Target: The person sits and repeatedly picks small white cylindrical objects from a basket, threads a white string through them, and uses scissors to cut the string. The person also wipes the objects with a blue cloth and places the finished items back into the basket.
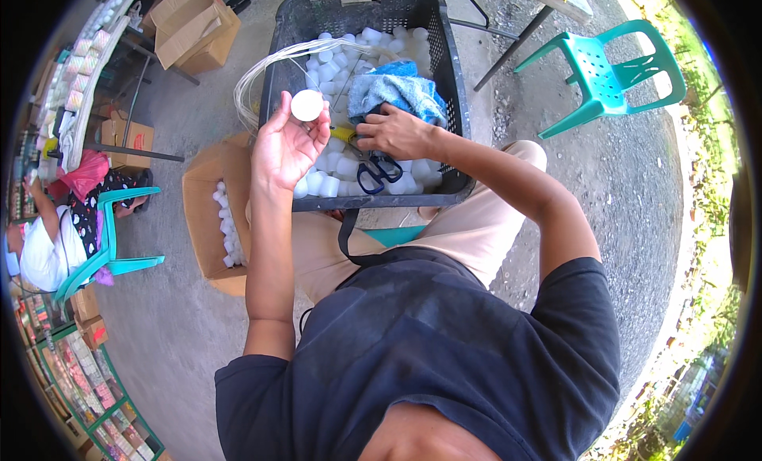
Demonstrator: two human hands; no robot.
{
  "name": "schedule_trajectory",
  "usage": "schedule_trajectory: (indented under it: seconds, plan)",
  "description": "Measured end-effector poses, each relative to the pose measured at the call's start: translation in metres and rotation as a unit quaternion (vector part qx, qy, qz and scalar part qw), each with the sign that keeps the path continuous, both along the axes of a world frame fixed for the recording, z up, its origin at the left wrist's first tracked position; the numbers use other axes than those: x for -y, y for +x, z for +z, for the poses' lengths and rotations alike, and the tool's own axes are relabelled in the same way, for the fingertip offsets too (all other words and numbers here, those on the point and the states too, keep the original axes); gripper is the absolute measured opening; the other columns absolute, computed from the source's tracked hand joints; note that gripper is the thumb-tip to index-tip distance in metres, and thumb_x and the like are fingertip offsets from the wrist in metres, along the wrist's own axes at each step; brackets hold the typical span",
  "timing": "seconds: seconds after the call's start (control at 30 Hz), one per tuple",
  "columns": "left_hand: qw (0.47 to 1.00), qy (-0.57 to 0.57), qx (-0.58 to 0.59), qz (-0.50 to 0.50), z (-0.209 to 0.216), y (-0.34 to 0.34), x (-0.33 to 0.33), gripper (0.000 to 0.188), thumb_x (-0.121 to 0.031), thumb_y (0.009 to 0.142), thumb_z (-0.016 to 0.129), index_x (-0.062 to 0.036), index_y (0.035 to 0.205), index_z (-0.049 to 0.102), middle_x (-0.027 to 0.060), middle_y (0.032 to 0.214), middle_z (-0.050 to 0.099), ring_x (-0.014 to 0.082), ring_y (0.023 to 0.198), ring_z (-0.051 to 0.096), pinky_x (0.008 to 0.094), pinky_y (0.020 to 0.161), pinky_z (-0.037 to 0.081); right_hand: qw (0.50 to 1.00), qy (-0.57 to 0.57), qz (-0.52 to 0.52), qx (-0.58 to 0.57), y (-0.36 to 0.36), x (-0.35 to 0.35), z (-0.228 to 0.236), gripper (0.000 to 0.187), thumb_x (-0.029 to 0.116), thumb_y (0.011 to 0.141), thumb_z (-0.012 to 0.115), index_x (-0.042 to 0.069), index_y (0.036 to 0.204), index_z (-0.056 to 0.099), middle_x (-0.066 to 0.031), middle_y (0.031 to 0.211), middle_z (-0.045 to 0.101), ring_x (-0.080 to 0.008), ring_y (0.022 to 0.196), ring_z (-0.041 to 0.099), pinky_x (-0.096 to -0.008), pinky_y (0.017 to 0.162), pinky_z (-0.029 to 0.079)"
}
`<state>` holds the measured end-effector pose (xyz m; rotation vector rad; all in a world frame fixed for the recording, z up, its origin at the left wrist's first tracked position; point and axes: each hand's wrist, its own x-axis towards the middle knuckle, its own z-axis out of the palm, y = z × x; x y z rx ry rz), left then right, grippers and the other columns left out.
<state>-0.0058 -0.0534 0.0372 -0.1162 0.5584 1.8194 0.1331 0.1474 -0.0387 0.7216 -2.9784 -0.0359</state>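
My left hand (294, 147) is raised over the near left of a black plastic crate (373, 200), its fingertips closed round a small white cylinder (306, 105) with the flat round face up. Inside the crate, my right hand (397, 134) has its fingers curled down beside a blue towel (405, 92); what they grip, if anything, is hidden. A yellow object (343, 133) shows just left of those fingers. Scissors with dark blue handles (379, 175) lie below that hand on many white cylinders (329, 183). A coil of thin pale strands (252, 84) hangs over the crate's left side.
An open cardboard box (208, 246) holding white pieces stands left of the crate. Other cartons (190, 28) are farther back. A green plastic chair (607, 72) stands at right, near a table (559, 0). At far left a person (55, 246) sits on another green chair (107, 246).
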Motion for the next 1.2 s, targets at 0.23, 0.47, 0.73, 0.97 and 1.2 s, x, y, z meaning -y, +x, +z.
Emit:
schedule_trajectory:
  seconds: [0.23, 0.47, 0.73, 0.97, 1.2]
  plan:
    - [0.993, -0.082, -0.085, 0.031, 0.008, 0.012, 0.002, 0.04, -0.032, 0.091, 0.064, -0.0001, 0.113, 0.056, 0.0166, 0.108, 0.06, 0.0273, 0.098, 0.061, 0.0371, 0.086, 0.053, 0.994, 0.08, -0.012, 0.08, -0.012, 0.001, -0.012, 0.018, 0.017, 0.079, 0.058, 0.015, 0.095, 0.066, 0.0004, 0.101, 0.06, -0.0177, 0.103, 0.055, -0.036, 0.088, 0.044]
    - [0.979, -0.113, -0.134, 0.105, 0.002, 0.009, 0.019, 0.032, -0.022, 0.093, 0.059, 0.0, 0.115, 0.055, 0.0148, 0.103, 0.061, 0.0283, 0.096, 0.063, 0.0349, 0.076, 0.054, 0.948, -0.271, -0.137, -0.091, 0.009, -0.003, 0.085, 0.009, 0.014, 0.078, 0.067, 0.008, 0.084, 0.064, -0.0064, 0.084, 0.066, -0.0244, 0.091, 0.062, -0.038, 0.078, 0.045]
    - [0.924, -0.046, -0.37, 0.08, 0.022, 0.046, 0.002, 0.029, -0.014, 0.089, 0.062, -0.0049, 0.117, 0.058, 0.0025, 0.093, 0.059, 0.0138, 0.072, 0.06, 0.025, 0.057, 0.044, 0.852, -0.466, -0.165, -0.171, 0.027, 0.019, 0.121, 0.007, 0.008, 0.078, 0.066, 0.004, 0.08, 0.06, -0.0121, 0.065, 0.059, -0.0298, 0.061, 0.058, -0.0377, 0.063, 0.045]
    - [0.888, -0.004, -0.439, 0.14, 0.024, 0.076, -0.027, 0.012, -0.013, 0.089, 0.067, -0.0033, 0.095, 0.064, 0.0024, 0.086, 0.06, 0.0099, 0.063, 0.057, 0.0222, 0.056, 0.042, 0.85, -0.479, -0.161, -0.152, 0.069, 0.018, 0.136, 0.007, 0.006, 0.079, 0.065, 0.003, 0.08, 0.058, -0.0057, 0.054, 0.046, -0.0196, 0.05, 0.049, -0.0332, 0.054, 0.041]
    - [0.828, -0.057, -0.551, 0.082, 0.004, 0.088, -0.053, 0.016, -0.02, 0.09, 0.067, -0.0055, 0.091, 0.061, 0.0001, 0.074, 0.057, 0.0066, 0.057, 0.054, 0.0197, 0.051, 0.041, 0.808, -0.502, -0.308, -0.021, 0.112, 0.002, 0.15, 0.01, 0.009, 0.09, 0.063, 0.001, 0.086, 0.059, -0.0005, 0.06, 0.049, -0.0029, 0.055, 0.041, -0.0225, 0.049, 0.032]
